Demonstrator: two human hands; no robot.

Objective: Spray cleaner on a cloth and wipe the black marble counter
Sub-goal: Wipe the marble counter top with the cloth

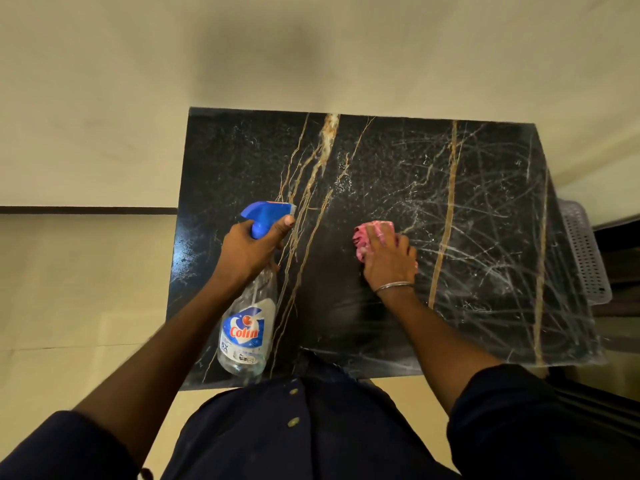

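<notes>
Head view looks straight down on the black marble counter [242,161]. Left hand [249,249] grips the neck of a clear spray bottle [246,317] (blue trigger head, forefinger across it) over the counter's near left part. Right hand [389,258] holds a bunched pink cloth [363,237] against the counter's middle, among pale streaks. A white perforated basket [585,254] sits beyond the right edge.
</notes>
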